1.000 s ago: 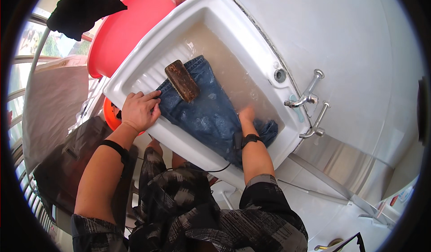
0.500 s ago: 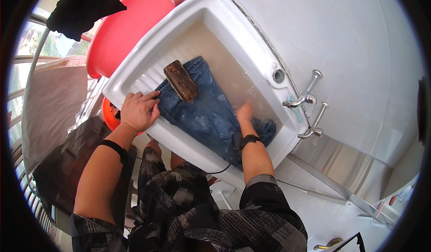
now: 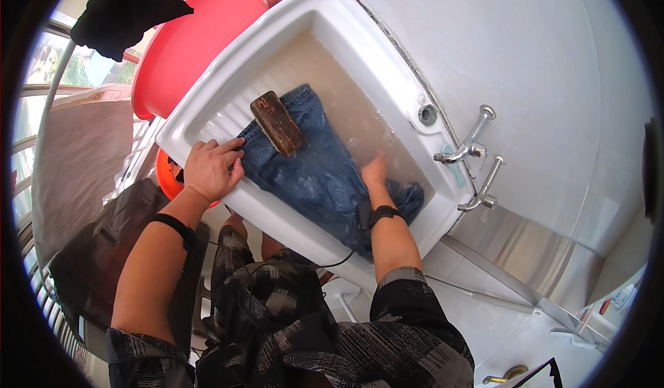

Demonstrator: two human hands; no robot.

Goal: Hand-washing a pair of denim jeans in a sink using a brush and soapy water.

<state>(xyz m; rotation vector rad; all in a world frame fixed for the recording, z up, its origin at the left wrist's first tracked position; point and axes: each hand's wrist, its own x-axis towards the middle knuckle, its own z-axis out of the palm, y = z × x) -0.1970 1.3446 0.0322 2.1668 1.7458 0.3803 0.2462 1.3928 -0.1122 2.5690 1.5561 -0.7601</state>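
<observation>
Sink point(image 3: 277, 229) has 2 hands point(image 3: 209, 170) point(image 3: 374, 173) at 1 denim pc. point(image 3: 304, 187) w/ 1 brush point(image 3: 277, 123) atop.

The left hand point(image 3: 211, 170) rests on the near rim of a laundry sink point(image 3: 266, 225), its fingertips at the edge of a denim garment point(image 3: 304, 180). The garment spreads through the sink between both hands. On it, ahead and to the right of the left hand, lies a scrubbing brush point(image 3: 277, 123). The right hand point(image 3: 374, 172) dips into the water point(image 3: 346, 77) beside the garment's right edge. Right of that hand, beyond the sink's rim, are two taps point(image 3: 472, 149). Ahead of the left hand, outside the sink, sits a tub point(image 3: 190, 49); a bucket point(image 3: 168, 173) sits lower, just left of that hand.
</observation>
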